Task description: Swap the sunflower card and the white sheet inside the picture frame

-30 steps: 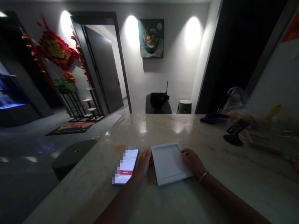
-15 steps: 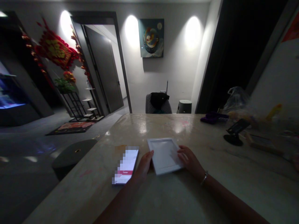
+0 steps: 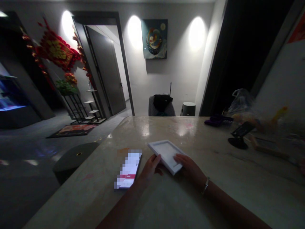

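Note:
A white rectangular frame point(image 3: 166, 150), with a raised rim around a recessed pale middle, is between my hands above the table. It is turned so that one corner points toward me. My left hand point(image 3: 150, 167) grips its near left edge, thumb on the rim and other fingers partly under it. On the right side, my right hand point(image 3: 190, 167) holds the edge with fingers over the face. A silvery bracelet circles my right wrist. Left of my left hand lies a phone point(image 3: 130, 168) with its screen lit and partly pixelated.
The pale stone-look table point(image 3: 100, 203) carries a black phone stand point(image 3: 240, 135), a purple item point(image 3: 215, 120) and a clear plastic bag point(image 3: 241, 103) on the right. A dark round stool point(image 3: 71, 159) is by the left edge. Beyond the far edge is a grey chair point(image 3: 152, 108).
The white frame has rotated, its near edge swinging right so a corner now faces me. My left hand has moved slightly right along it; my right hand has shifted a little left. The phone stays put.

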`<state>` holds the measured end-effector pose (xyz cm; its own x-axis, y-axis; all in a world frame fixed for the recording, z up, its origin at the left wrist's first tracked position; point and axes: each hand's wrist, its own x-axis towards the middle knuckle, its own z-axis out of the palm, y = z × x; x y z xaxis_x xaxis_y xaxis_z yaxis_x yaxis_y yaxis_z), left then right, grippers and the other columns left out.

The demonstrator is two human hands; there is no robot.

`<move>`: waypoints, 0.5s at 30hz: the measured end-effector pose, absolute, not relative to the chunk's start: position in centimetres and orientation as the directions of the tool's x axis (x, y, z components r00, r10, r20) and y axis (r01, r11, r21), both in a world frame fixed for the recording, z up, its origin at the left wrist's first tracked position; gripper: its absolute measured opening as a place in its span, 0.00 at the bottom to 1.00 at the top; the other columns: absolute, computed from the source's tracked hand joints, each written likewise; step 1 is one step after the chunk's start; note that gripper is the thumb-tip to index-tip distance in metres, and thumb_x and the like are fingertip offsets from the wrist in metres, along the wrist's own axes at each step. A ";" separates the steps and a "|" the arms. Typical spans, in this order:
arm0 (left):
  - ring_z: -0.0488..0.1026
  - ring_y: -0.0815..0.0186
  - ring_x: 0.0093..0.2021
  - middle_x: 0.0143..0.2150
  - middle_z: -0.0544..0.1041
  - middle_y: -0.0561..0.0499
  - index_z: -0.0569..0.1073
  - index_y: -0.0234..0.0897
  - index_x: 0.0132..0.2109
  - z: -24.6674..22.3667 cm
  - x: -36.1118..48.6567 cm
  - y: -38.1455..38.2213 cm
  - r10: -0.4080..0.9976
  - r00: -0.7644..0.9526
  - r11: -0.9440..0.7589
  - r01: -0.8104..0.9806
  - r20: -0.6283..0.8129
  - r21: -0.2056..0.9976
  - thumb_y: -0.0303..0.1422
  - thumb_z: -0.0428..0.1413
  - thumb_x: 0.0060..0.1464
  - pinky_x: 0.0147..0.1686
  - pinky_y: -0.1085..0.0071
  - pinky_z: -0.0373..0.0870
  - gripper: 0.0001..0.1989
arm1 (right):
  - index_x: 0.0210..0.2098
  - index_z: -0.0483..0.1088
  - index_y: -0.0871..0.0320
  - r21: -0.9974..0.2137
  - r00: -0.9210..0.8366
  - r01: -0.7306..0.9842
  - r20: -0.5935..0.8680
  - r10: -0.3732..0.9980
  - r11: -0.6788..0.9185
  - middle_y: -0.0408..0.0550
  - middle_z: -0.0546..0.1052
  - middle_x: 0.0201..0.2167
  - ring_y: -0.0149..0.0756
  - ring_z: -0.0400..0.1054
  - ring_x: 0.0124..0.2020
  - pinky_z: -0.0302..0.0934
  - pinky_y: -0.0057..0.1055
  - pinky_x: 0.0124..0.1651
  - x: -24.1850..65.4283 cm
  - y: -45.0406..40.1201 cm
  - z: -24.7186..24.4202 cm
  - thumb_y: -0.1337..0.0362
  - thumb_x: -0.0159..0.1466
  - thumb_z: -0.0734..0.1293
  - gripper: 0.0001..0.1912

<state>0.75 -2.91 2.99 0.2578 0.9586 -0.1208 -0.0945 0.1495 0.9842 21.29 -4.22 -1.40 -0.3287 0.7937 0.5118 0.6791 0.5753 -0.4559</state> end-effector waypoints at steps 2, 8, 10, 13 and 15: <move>0.71 0.66 0.26 0.29 0.74 0.48 0.66 0.34 0.39 2.9 0.7 -2.8 0.949 0.302 0.136 -0.122 -0.094 0.983 0.50 0.51 0.44 0.21 0.73 0.64 0.23 | 0.49 0.64 0.54 -0.517 -0.282 0.652 0.514 0.810 0.555 0.52 0.69 0.50 0.42 0.61 0.52 0.54 0.45 0.54 21.4 -4.3 -1.2 0.73 0.55 0.58 0.23; 0.71 0.65 0.33 0.39 0.73 0.45 0.67 0.35 0.44 2.7 0.5 -2.6 0.971 0.205 0.144 -0.085 -0.124 0.986 0.47 0.53 0.44 0.30 0.70 0.66 0.23 | 0.46 0.67 0.52 -0.780 -0.056 0.454 0.457 0.888 0.431 0.48 0.72 0.46 0.42 0.65 0.47 0.59 0.41 0.49 20.8 -5.2 0.5 0.64 0.57 0.60 0.16; 0.71 0.65 0.34 0.38 0.74 0.46 0.68 0.34 0.42 2.6 0.5 -2.5 0.967 0.224 0.142 -0.070 -0.123 0.987 0.45 0.54 0.44 0.32 0.70 0.65 0.21 | 0.44 0.67 0.53 -0.816 -0.030 0.411 0.432 0.901 0.405 0.49 0.74 0.43 0.42 0.67 0.44 0.61 0.40 0.46 20.5 -5.5 1.1 0.62 0.58 0.60 0.15; 0.70 0.63 0.36 0.36 0.74 0.46 0.71 0.33 0.39 2.1 0.3 -2.2 0.958 0.275 0.098 -0.058 -0.078 0.994 0.44 0.56 0.43 0.33 0.70 0.64 0.20 | 0.40 0.69 0.55 -0.855 -0.002 0.366 0.394 0.919 0.367 0.49 0.75 0.39 0.44 0.68 0.41 0.61 0.40 0.43 20.1 -5.7 1.7 0.60 0.58 0.60 0.12; 0.70 0.63 0.35 0.34 0.74 0.47 0.71 0.33 0.37 1.5 0.1 -1.9 0.959 0.268 0.105 -0.040 -0.090 0.994 0.44 0.58 0.40 0.32 0.70 0.64 0.20 | 0.38 0.69 0.56 -0.900 0.037 0.294 0.348 0.937 0.322 0.50 0.75 0.39 0.45 0.68 0.40 0.61 0.40 0.43 19.9 -5.7 1.8 0.58 0.57 0.61 0.12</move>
<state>0.15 -1.94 1.53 0.2680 0.9592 -0.0900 -0.0403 0.1045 0.9937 19.92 -5.74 1.78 0.0368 0.9369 0.3476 0.2941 0.3223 -0.8998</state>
